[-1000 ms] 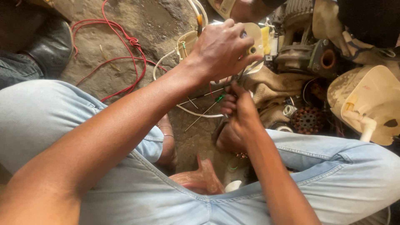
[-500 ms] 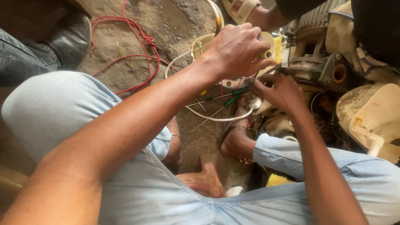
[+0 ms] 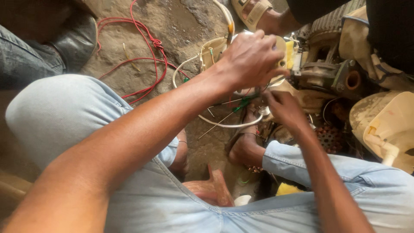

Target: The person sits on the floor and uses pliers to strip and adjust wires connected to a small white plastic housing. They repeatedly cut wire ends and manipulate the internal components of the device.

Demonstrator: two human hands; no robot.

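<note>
My left hand [image 3: 252, 58] is clamped over a cream plastic housing [image 3: 215, 51] above the dirt floor [image 3: 181, 26]; my right hand [image 3: 282, 108] pinches thin wires [image 3: 241, 103] just beneath it. I judge the housing light, rigid and brittle, best gripped by its rim; the wires look limp and easily torn.

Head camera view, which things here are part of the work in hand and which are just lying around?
In hand:
left hand gripping the cream plastic housing
right hand at the thin wires under it
white cable loop

Lying about:
red wire on the dirt
metal motor part
cream casing
black shoe
</note>
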